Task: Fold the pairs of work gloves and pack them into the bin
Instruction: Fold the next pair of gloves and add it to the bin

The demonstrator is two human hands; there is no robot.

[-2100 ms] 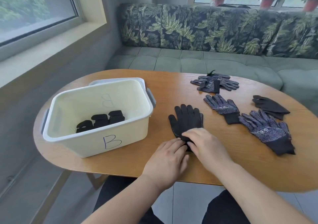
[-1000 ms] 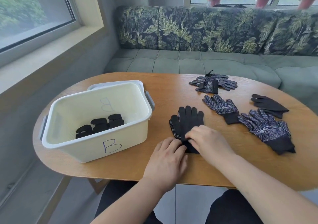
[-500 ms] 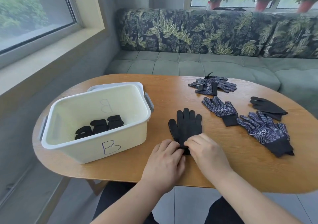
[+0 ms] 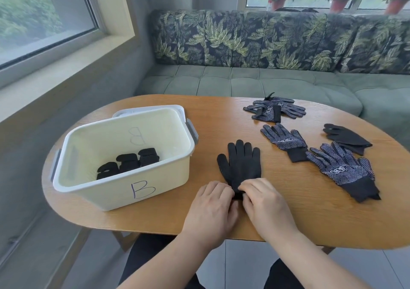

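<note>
Counter [image 4: 221, 115]: oval, wood-grain top. Bin [image 4: 106, 191]: cream plastic with grey side handles, marked "B" on its front wall, standing at the left end of the counter. Folded gloves [image 4: 128, 165]: three black bundles in a row on the bin floor, touching one another. Black glove [image 4: 240, 164]: flat on the counter near the front edge, just right of the bin, fingers pointing to the far edge; whether a second glove lies beneath it cannot be told. Left hand [image 4: 213, 209] and right hand [image 4: 264, 202]: side by side at the glove's cuff, fingers curled down and pinching the cuff fabric, which they mostly cover. Dotted glove [image 4: 285, 141]: dark with white dots, single, right of centre. Dotted pair [image 4: 341, 169]: stacked, toward the right end, its fingertips touching the single glove's cuff. Plain black gloves [image 4: 346, 136]: just beyond the dotted pair. Glove heap [image 4: 274, 110]: several dotted gloves overlapping near the far edge. Sofa [image 4: 277, 40]: leaf-print back, green seat, behind the counter
</note>
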